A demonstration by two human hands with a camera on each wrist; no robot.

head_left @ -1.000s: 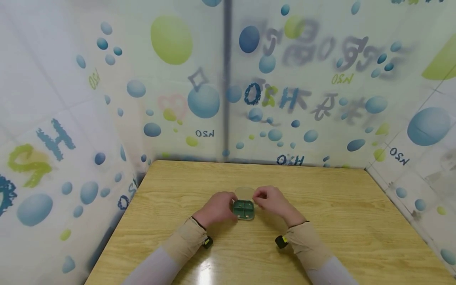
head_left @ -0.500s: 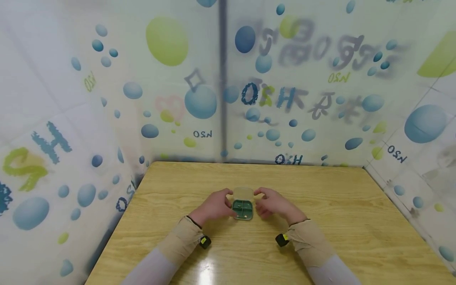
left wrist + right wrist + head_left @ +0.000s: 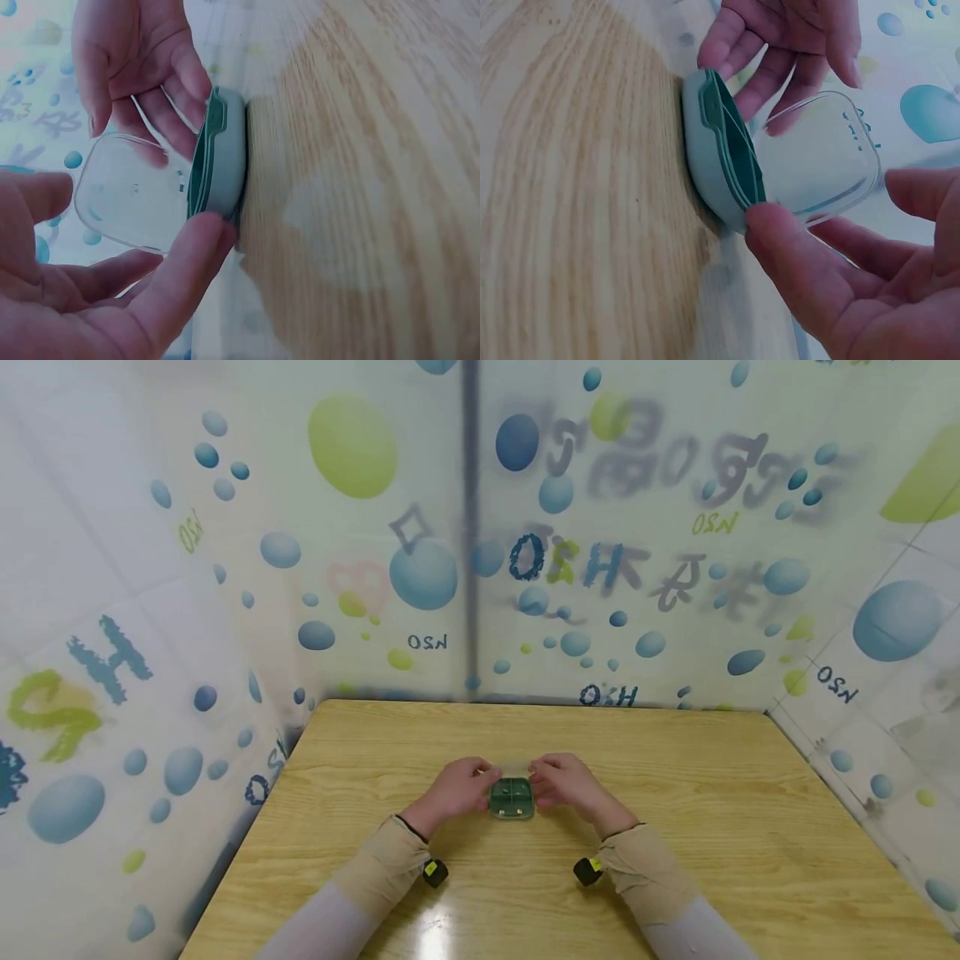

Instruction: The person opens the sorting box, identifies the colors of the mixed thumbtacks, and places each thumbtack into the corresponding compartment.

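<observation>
A small green pill box point(image 3: 512, 799) with several compartments rests on the table between my hands, in the head view. Its clear lid point(image 3: 131, 191) stands raised at the back, with small marks on it. My left hand point(image 3: 457, 789) is at the left side, thumb point(image 3: 195, 251) against the base corner, other fingers curving beside and behind the lid. My right hand point(image 3: 570, 785) mirrors it at the right side, thumb point(image 3: 776, 232) at the base rim and fingers around the lid's edge. Two tiny pale spots show at the box's front edge.
The wood-grain table point(image 3: 675, 777) extends all around the box. Printed curtain-like walls point(image 3: 360, 527) with bubbles and letters rise behind and beside it. A dark wrist camera point(image 3: 435, 872) sits by the left wrist, another camera point(image 3: 587, 871) by the right.
The lid looks narrower in the head view than half a second ago, so its tilt has changed. Both hands have drawn in closer to the box's sides, the left thumb shifting toward the back.
</observation>
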